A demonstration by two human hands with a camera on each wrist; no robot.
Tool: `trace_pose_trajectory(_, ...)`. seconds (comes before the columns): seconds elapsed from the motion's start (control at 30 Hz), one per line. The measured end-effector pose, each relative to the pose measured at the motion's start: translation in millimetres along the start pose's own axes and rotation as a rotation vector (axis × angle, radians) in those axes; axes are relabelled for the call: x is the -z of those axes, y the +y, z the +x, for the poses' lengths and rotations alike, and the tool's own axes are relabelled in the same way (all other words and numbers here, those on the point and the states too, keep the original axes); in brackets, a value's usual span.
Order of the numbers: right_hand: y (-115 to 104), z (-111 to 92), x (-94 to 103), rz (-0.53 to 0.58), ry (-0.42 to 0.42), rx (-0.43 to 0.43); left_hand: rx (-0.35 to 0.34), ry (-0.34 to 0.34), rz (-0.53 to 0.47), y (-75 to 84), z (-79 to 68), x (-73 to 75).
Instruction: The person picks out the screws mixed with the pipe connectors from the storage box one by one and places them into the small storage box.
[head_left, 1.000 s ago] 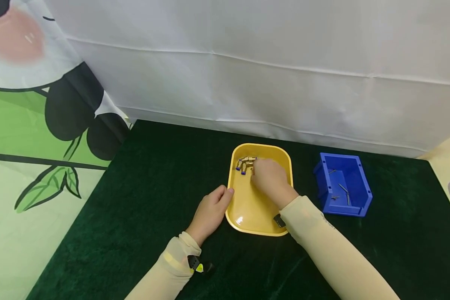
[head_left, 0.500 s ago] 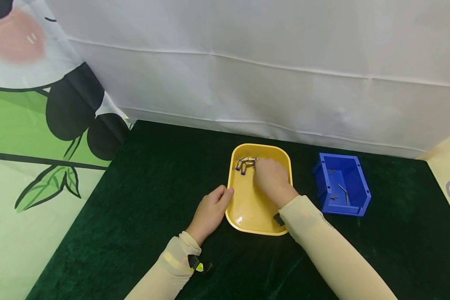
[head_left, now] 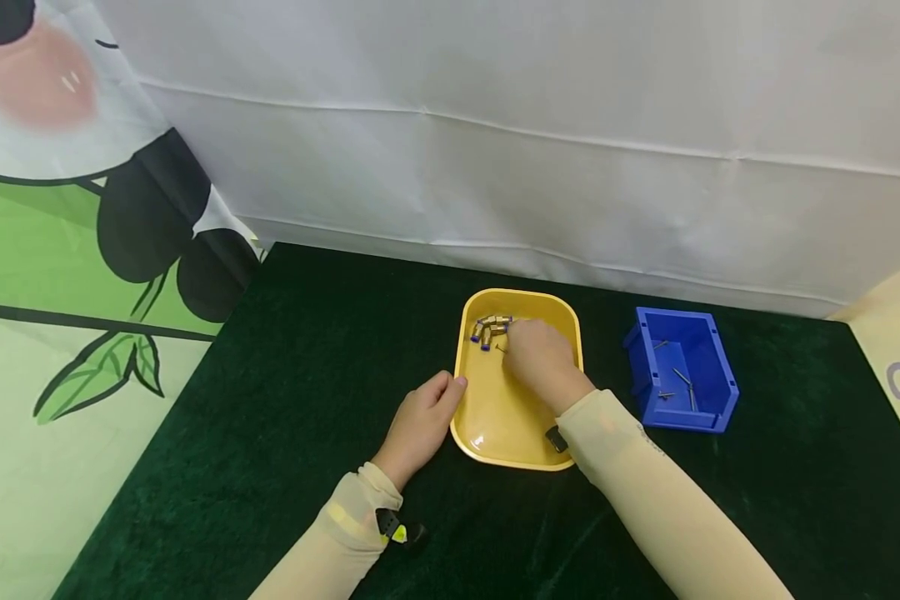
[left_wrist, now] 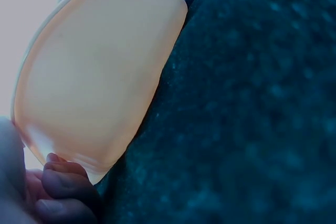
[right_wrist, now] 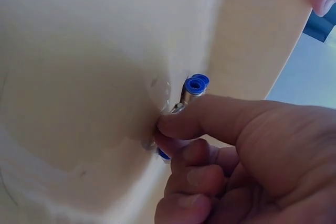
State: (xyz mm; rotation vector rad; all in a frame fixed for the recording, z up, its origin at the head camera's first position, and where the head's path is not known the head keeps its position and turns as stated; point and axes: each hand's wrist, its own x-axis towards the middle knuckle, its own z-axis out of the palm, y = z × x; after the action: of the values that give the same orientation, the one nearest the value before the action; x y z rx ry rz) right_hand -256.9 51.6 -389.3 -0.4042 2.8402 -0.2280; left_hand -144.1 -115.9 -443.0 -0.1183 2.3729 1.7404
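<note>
My left hand (head_left: 422,423) grips the left rim of a yellow tray (head_left: 495,450), thumb over the edge; in the left wrist view its curled fingers (left_wrist: 65,187) lie against the tray's outside. Inside the tray, my right hand (head_left: 543,362) reaches down with thumb and forefinger pinched together. A small thin screw (head_left: 500,348) shows at its fingertips, largely hidden by the hand. Beside them lie several brass push-in fittings (head_left: 486,337) with blue collars. The right wrist view shows one blue-collared fitting (right_wrist: 195,86) just past the thumb.
A blue plastic bin (head_left: 682,367) stands to the right of the tray with several small screws (head_left: 684,377) in it. Dark green cloth (head_left: 330,333) covers the table. A white curtain (head_left: 450,167) hangs along the back edge.
The right hand has shifted only slightly among the fittings, and a small screw now shows at its fingertips. The left hand keeps its grip on the tray.
</note>
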Motion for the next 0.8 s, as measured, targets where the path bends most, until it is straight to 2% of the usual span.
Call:
trace_pose_trajectory(0.2,-2.8,-2.2,2.4,0.043,-0.020,0.012,0.003,0.014,0.012,0.5,-1.2,0.7)
trace_pose_trajectory(0.53,-4.9,-15.8,9.8,0.120,0.060,0.097,-0.013,0.013,0.016,1.7,-1.4,-1.7)
trace_pose_trajectory(0.8,-6.2,-34.8,28.7,0.164,0.168,0.163,-0.017,0.002,0.008,-0.7,0.0,-1.0)
